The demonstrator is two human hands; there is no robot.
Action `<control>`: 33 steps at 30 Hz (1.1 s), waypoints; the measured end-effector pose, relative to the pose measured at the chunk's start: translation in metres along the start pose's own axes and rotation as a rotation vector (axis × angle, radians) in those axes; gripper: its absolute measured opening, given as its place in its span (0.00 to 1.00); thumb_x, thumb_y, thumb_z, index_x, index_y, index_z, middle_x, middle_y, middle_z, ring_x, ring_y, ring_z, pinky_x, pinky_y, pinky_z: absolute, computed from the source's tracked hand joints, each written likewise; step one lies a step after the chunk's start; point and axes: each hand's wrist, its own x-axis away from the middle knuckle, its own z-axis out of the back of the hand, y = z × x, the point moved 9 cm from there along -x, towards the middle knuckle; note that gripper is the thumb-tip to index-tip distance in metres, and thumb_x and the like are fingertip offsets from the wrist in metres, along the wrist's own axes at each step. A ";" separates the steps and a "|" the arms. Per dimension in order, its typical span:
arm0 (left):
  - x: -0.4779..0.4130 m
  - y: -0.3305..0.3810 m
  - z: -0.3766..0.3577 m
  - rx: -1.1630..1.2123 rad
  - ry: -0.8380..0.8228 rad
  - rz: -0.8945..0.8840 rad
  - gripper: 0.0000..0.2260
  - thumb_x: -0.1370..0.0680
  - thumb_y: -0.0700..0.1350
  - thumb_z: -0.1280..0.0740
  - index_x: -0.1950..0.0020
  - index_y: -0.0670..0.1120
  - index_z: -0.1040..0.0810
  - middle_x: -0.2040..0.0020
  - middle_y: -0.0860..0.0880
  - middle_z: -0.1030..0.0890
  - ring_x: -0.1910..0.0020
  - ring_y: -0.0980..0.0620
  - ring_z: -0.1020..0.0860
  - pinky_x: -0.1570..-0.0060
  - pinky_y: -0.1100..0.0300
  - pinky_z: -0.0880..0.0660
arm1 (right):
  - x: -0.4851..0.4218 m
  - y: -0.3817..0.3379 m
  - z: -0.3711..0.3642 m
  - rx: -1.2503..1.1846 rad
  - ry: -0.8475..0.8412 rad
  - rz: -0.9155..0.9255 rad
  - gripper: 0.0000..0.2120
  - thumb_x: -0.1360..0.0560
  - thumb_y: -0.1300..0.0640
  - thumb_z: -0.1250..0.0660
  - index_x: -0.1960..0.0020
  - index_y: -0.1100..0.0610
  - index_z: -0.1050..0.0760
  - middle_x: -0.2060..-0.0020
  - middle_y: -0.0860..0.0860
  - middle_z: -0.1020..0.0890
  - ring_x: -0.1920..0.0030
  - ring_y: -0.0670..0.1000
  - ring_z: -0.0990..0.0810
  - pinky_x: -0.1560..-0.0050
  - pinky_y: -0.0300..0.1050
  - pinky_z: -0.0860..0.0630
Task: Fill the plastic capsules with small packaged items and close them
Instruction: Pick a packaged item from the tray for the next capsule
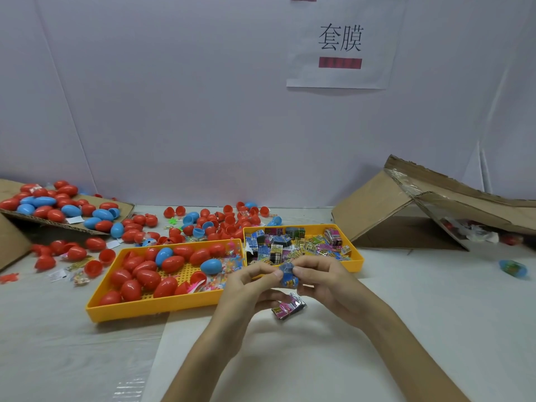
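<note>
Centrally, in the head view, I saw the left hand (246, 288) and right hand (327, 285) pinching one blue capsule (288, 275) with curled fingers, just before the near edge of the right yellow tray (359, 258); a small packet (288, 307) sat just below.

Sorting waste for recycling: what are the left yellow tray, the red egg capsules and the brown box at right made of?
Yellow rectangular tray: seemingly moulded plastic, matte, perforated floor. Red egg-shaped capsules: hard plastic, glossy highlights. Brown folded box: likely corrugated cardboard, torn edges, clear tape.
</note>
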 end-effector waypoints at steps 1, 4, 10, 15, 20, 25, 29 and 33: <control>0.000 -0.001 0.000 0.001 -0.001 0.006 0.04 0.29 0.45 0.26 0.61 0.45 0.18 0.60 0.41 0.16 0.61 0.43 0.15 0.61 0.60 0.20 | 0.000 0.001 -0.001 0.004 -0.005 -0.008 0.05 0.27 0.60 0.28 0.53 0.60 0.17 0.59 0.56 0.21 0.59 0.51 0.23 0.58 0.40 0.23; 0.000 -0.003 -0.001 0.097 -0.026 0.046 0.06 0.32 0.45 0.25 0.61 0.44 0.19 0.60 0.42 0.18 0.60 0.44 0.15 0.61 0.60 0.19 | -0.001 0.001 -0.003 -0.009 -0.023 -0.017 0.02 0.27 0.60 0.26 0.55 0.58 0.16 0.60 0.54 0.20 0.60 0.49 0.23 0.58 0.39 0.23; 0.000 0.001 0.012 -0.033 0.116 -0.056 0.05 0.22 0.38 0.29 0.59 0.40 0.18 0.61 0.41 0.15 0.61 0.46 0.15 0.61 0.61 0.19 | 0.001 0.001 -0.004 -0.023 -0.044 -0.030 0.03 0.27 0.59 0.29 0.57 0.58 0.16 0.60 0.54 0.21 0.61 0.48 0.23 0.57 0.39 0.23; 0.000 0.011 0.009 -0.279 0.117 -0.203 0.04 0.25 0.40 0.24 0.57 0.42 0.17 0.64 0.45 0.15 0.62 0.47 0.15 0.59 0.60 0.18 | 0.000 0.000 -0.001 0.053 0.000 -0.025 0.02 0.27 0.60 0.28 0.57 0.58 0.16 0.62 0.54 0.21 0.62 0.49 0.23 0.59 0.40 0.24; 0.000 0.013 0.011 -0.447 0.179 -0.236 0.05 0.26 0.38 0.25 0.59 0.40 0.20 0.67 0.45 0.16 0.66 0.49 0.16 0.63 0.58 0.19 | -0.002 0.001 0.003 0.157 0.066 -0.015 0.06 0.23 0.65 0.31 0.56 0.59 0.17 0.61 0.55 0.17 0.62 0.49 0.20 0.59 0.41 0.23; 0.000 0.012 0.015 -0.488 0.234 -0.212 0.05 0.25 0.32 0.31 0.59 0.37 0.23 0.70 0.41 0.19 0.73 0.53 0.21 0.70 0.61 0.23 | -0.001 0.000 0.002 0.188 0.073 0.007 0.02 0.24 0.64 0.29 0.55 0.61 0.17 0.62 0.54 0.17 0.61 0.49 0.21 0.59 0.40 0.24; 0.001 0.010 0.016 -0.465 0.236 -0.185 0.05 0.24 0.30 0.35 0.56 0.38 0.26 0.72 0.41 0.20 0.76 0.53 0.24 0.74 0.63 0.27 | 0.000 0.003 -0.010 0.145 -0.032 -0.014 0.05 0.28 0.60 0.27 0.55 0.61 0.16 0.64 0.54 0.21 0.63 0.50 0.22 0.59 0.41 0.25; 0.000 0.012 0.017 -0.481 0.227 -0.199 0.07 0.23 0.30 0.34 0.53 0.41 0.24 0.73 0.45 0.19 0.76 0.53 0.24 0.73 0.63 0.26 | 0.001 0.006 -0.013 0.079 -0.054 -0.030 0.04 0.29 0.59 0.27 0.56 0.59 0.16 0.63 0.56 0.21 0.64 0.51 0.23 0.59 0.42 0.25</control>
